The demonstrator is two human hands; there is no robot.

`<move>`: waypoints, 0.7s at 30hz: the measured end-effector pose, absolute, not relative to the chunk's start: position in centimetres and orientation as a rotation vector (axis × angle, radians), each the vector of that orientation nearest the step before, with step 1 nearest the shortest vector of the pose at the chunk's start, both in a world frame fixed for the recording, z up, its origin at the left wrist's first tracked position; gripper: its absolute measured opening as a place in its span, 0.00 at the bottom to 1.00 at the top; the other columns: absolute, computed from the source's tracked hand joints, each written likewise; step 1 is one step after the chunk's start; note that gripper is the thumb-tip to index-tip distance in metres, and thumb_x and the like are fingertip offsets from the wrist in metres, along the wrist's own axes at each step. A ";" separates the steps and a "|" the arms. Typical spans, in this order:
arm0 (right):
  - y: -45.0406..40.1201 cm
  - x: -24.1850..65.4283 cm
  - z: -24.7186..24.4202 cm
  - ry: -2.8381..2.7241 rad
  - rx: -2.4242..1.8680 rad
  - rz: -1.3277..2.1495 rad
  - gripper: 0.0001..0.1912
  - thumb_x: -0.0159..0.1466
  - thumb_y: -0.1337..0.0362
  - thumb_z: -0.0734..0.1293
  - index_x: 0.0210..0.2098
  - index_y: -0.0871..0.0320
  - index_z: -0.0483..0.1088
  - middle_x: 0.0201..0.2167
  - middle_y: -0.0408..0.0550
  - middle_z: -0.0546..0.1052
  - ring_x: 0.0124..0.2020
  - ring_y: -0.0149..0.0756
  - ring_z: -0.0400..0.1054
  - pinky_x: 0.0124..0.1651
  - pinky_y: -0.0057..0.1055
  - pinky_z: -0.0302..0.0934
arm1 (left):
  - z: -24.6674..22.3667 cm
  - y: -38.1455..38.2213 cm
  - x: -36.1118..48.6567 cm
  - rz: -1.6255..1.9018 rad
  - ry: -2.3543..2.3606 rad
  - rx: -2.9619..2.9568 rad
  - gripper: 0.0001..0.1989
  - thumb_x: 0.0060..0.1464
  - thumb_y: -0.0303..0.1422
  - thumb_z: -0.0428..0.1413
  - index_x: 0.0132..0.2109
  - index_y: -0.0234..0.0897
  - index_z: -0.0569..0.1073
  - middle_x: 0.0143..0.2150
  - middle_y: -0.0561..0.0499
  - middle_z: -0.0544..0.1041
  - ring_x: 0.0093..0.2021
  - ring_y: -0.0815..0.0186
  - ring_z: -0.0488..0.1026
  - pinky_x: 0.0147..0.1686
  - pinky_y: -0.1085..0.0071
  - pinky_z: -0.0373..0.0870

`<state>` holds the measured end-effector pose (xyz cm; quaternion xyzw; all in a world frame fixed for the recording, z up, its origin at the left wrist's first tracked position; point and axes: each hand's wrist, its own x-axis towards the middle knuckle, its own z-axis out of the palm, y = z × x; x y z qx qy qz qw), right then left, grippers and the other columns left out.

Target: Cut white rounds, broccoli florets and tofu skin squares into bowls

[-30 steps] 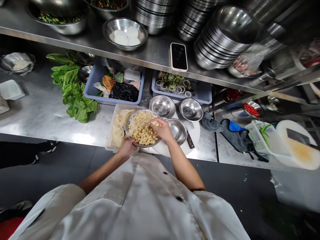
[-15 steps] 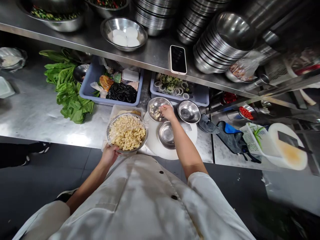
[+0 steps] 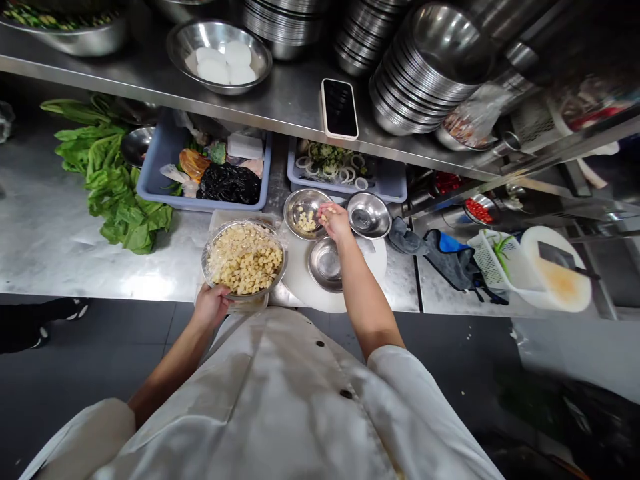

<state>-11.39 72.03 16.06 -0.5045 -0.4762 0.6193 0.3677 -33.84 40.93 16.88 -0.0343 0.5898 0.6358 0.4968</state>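
Note:
My left hand (image 3: 211, 305) grips the near rim of a steel bowl (image 3: 204, 268) heaped with pale yellow diced pieces (image 3: 247, 257) that look like chopped garlic. Clear plastic film clings about this bowl. Over the white round board, my right hand (image 3: 335, 222) is closed around a few of the pieces, between two small steel bowls. The left small bowl (image 3: 295, 223) has some diced pieces in it. To the right of my hand stands another small steel bowl (image 3: 370, 215). A third (image 3: 326, 265) sits nearer me, partly behind my forearm.
Blue trays hold a black plastic bag (image 3: 230, 183) and sliced onion rings (image 3: 345, 175). Leafy greens (image 3: 117, 180) lie at left. A phone (image 3: 340, 109) and stacked bowls (image 3: 407, 93) are on the shelf above. At right, a cleaver (image 3: 557, 255) rests on a cutting board.
My right hand has moved out of the left small bowl to its right side, with pieces in the fingers. More diced pieces show in that bowl. The view has shifted slightly.

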 end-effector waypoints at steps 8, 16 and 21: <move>63.6 -3.6 15.3 -1.161 -1.289 1.520 0.31 0.62 0.31 0.63 0.26 0.54 0.69 0.18 0.42 0.69 0.24 0.36 0.71 0.32 0.33 0.68 | 15.9 41.0 -34.0 1.503 1.441 -0.029 0.17 0.25 0.24 0.59 0.31 0.34 0.72 0.22 0.58 0.69 0.19 0.71 0.66 0.17 0.77 0.67; 60.8 -1.3 13.7 -1.511 -1.419 1.214 0.15 0.63 0.56 0.64 0.46 0.55 0.72 0.40 0.50 0.83 0.43 0.43 0.77 0.53 0.43 0.70 | 15.8 42.4 -32.8 1.496 1.402 0.022 0.16 0.24 0.23 0.59 0.29 0.34 0.70 0.22 0.58 0.72 0.18 0.72 0.66 0.16 0.77 0.66; 57.2 -3.4 17.4 -2.068 -1.406 0.607 0.15 0.69 0.60 0.61 0.48 0.59 0.76 0.47 0.58 0.79 0.51 0.48 0.71 0.59 0.48 0.65 | 16.5 44.0 -31.0 1.476 1.361 0.077 0.16 0.27 0.23 0.58 0.31 0.34 0.72 0.22 0.58 0.71 0.17 0.71 0.67 0.15 0.77 0.64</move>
